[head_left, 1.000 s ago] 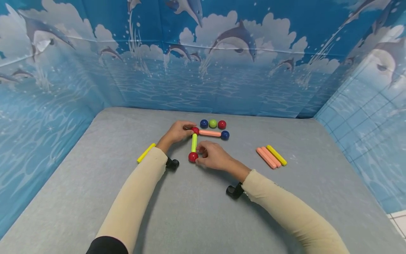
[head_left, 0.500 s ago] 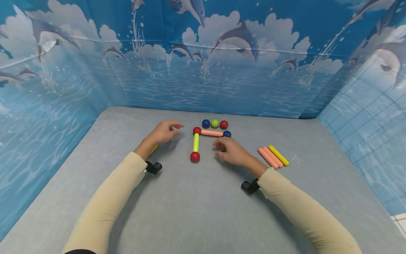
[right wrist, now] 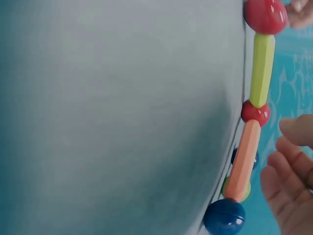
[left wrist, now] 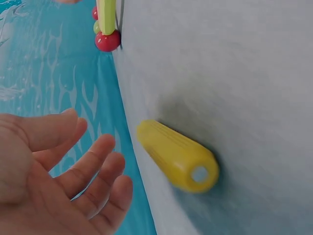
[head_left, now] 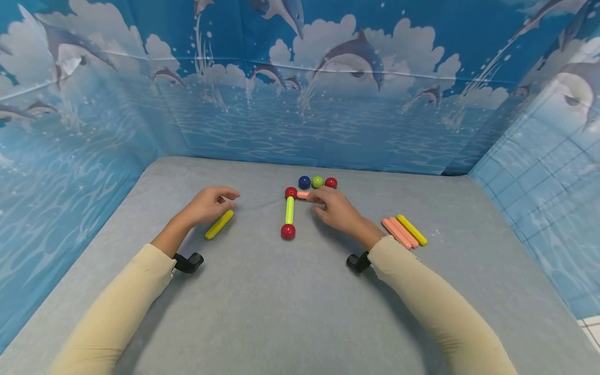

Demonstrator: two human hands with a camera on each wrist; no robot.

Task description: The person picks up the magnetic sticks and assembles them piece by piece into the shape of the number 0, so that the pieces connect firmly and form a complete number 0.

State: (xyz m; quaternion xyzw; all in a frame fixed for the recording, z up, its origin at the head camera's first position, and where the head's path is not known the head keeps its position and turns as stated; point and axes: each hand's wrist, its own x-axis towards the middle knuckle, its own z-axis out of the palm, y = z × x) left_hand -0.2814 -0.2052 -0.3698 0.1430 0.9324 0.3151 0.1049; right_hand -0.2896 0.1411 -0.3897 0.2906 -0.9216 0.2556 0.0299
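My left hand (head_left: 209, 205) hovers just above a yellow stick (head_left: 219, 225), holding nothing; its fingers are loosely bent. In the left wrist view, that stick (left wrist: 178, 159) shows a silvery disc in its end. An L-shaped chain lies mid-table: a red ball (head_left: 288, 232), a lime stick (head_left: 289, 210), a red corner ball (head_left: 291, 193), then an orange stick (head_left: 302, 195). At that stick's far end sits a blue ball (right wrist: 225, 217), hidden in the head view behind my right hand (head_left: 339, 211). The right wrist view shows those fingers loosely bent and apart from the orange stick.
Behind the chain stand a blue ball (head_left: 304, 182), a lime ball (head_left: 317, 182) and a red ball (head_left: 330, 183) in a row. To the right lie two orange sticks (head_left: 396, 233) beside a yellow stick (head_left: 412, 229). A dolphin-print curtain (head_left: 262, 120) borders the grey table (head_left: 281, 302).
Both hands have left the red balls of the chain. My left hand has moved left to the yellow stick; my right hand drew back right, then moved up over the orange stick's end.
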